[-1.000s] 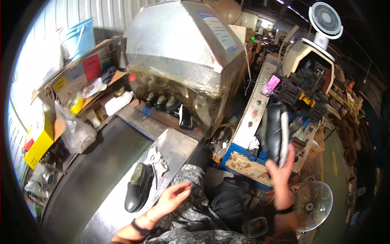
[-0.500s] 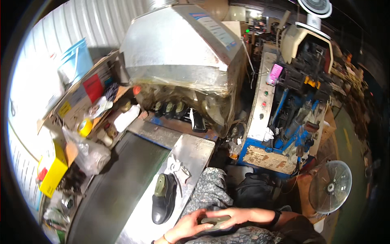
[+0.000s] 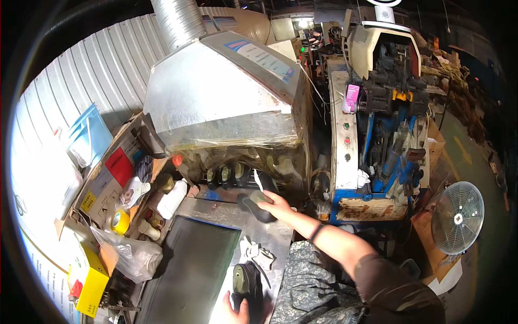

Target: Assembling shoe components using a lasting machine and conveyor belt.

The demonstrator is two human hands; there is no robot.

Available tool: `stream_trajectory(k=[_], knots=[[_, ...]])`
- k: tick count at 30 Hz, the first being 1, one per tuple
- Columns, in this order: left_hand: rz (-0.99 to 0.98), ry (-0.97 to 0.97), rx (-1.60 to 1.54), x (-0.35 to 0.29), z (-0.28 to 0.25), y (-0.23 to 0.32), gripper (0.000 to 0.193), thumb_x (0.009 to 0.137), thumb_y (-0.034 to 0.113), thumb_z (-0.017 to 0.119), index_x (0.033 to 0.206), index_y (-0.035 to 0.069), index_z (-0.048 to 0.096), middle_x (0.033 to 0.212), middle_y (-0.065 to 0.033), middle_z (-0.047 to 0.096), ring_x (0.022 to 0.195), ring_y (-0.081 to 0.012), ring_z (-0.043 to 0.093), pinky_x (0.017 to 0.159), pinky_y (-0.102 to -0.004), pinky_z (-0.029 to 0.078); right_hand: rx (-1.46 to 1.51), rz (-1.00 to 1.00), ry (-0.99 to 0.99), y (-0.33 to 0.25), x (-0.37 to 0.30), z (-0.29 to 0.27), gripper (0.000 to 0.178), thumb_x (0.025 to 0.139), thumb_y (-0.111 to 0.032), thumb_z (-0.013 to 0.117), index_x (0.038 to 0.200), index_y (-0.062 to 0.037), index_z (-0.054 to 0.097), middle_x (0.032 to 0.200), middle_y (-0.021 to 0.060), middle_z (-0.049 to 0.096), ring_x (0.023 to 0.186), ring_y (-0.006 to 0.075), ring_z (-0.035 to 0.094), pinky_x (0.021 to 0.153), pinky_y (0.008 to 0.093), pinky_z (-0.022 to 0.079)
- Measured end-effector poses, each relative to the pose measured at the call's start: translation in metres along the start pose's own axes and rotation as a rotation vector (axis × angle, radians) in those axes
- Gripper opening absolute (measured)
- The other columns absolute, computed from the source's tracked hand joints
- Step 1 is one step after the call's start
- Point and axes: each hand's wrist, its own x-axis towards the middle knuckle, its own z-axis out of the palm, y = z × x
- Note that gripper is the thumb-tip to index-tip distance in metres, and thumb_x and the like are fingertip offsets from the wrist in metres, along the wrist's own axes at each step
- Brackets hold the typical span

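On the metal bench's far end, my right hand (image 3: 275, 204) grips a black shoe (image 3: 262, 214) at the olive-green last in its opening. Close to it is a white strip (image 3: 258, 181). At the lower edge, my left hand (image 3: 236, 313) holds the side of another black shoe (image 3: 252, 283), thumb on top and fingers along its left side. That shoe also has an olive-green last (image 3: 238, 276) in it. Crumpled white pieces (image 3: 256, 252) lie on the bench just beyond this shoe. The left hand's lower part is cut off by the frame.
A dark conveyor belt (image 3: 197, 259) runs along the bench's left. Ahead stands a metal hood (image 3: 216, 92) over several shoes with lasts (image 3: 226, 175). Further left are yellow tape (image 3: 120, 221) and a yellow box (image 3: 91, 283). To the right are a blue-framed machine (image 3: 345, 202) and a fan (image 3: 457, 217).
Both hands were together at my lap around a greyish-green thing. The right has reached forward to the shoe at the bench's far end; the left has moved to the nearer shoe. The view has shifted.
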Motion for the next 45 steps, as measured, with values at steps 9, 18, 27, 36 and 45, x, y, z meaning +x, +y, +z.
stream_trajectory(k=[9, 18, 27, 36, 45], knots=[[-0.117, -0.125, -0.274, 0.046, 0.009, 0.036, 0.066, 0.082, 0.031, 0.072, 0.134, 0.000, 0.046, 0.121, -0.0265, 0.060, 0.114, -0.0404, 0.057, 0.097, -0.0416, 0.045, -0.410, 0.021, -0.636, 0.086, -0.164, 0.040, 0.030, 0.091, -0.014, 0.064, 0.118, -0.0035, 0.064, 0.112, 0.0094, 0.068, 0.101, 0.0141, 0.062, 0.087, 0.0306, 0.050], [-0.427, -0.128, -1.359, 0.042, 0.060, 0.092, 0.059, 0.095, 0.045, 0.051, 0.140, 0.008, 0.039, 0.124, -0.0124, 0.058, 0.110, -0.0254, 0.058, 0.095, -0.0379, 0.047, 0.070, 0.157, -0.289, -0.024, -0.274, 0.043, 0.093, 0.083, -0.013, 0.071, 0.154, -0.0096, 0.010, 0.127, 0.0123, 0.050, 0.095, 0.0138, 0.057, 0.082, 0.0283, 0.049], [-0.013, -0.591, -0.842, -0.008, 0.062, 0.137, 0.043, 0.090, 0.017, 0.068, 0.127, -0.001, 0.055, 0.105, -0.0081, 0.067, 0.089, -0.0141, 0.062, 0.077, -0.0265, 0.051, -0.257, -0.178, 0.088, -0.193, -0.252, -0.183, 0.080, 0.069, 0.001, 0.074, 0.142, -0.0019, 0.041, 0.143, 0.0095, 0.046, 0.128, 0.0187, 0.046, 0.107, 0.0332, 0.036], [-0.289, -0.522, -0.887, -0.049, 0.102, 0.042, 0.043, 0.088, 0.008, 0.069, 0.127, -0.002, 0.055, 0.117, -0.0151, 0.065, 0.103, -0.0219, 0.061, 0.086, -0.0350, 0.051, -1.468, -0.311, 0.965, -0.325, -0.175, -0.389, 0.074, 0.062, -0.025, 0.069, 0.135, -0.0314, 0.054, 0.142, 0.0240, 0.043, 0.117, 0.0448, 0.049, 0.103, 0.0442, 0.039], [-0.136, -0.449, -0.843, -0.051, 0.120, 0.085, 0.032, 0.094, 0.014, 0.061, 0.120, -0.004, 0.057, 0.091, -0.0107, 0.066, 0.066, -0.0137, 0.058, 0.058, -0.0295, 0.049, -1.601, 0.258, 0.812, -0.355, -0.147, -0.400, 0.075, 0.065, -0.031, 0.074, 0.136, -0.0373, 0.052, 0.144, 0.0121, 0.041, 0.126, 0.0385, 0.044, 0.103, 0.0479, 0.039]])
